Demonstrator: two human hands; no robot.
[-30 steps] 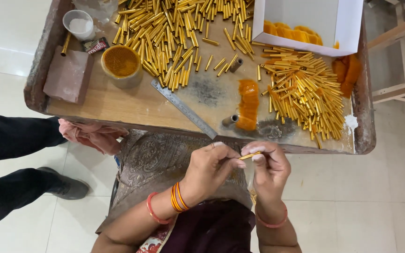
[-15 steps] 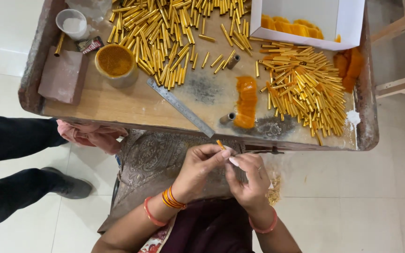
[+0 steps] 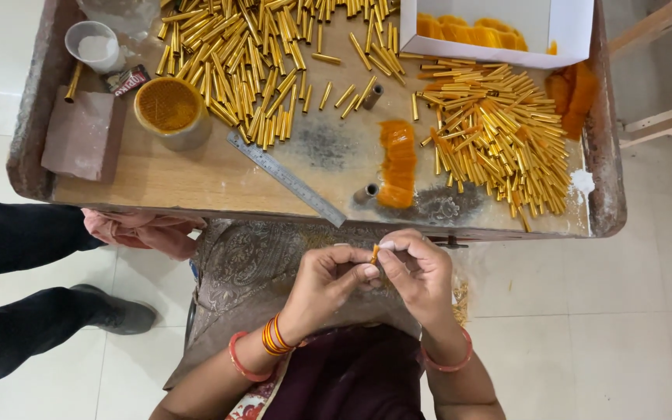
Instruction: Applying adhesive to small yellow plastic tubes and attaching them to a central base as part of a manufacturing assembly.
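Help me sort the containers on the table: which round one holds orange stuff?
The wide tin beside the steel ruler, filled with orange material. The small white cup behind it holds white powder instead.

Orange and red bangles on left wrist [image 3: 274, 340], one red bangle on right wrist [image 3: 449, 360], dark maroon top, patterned grey-brown cloth over lap
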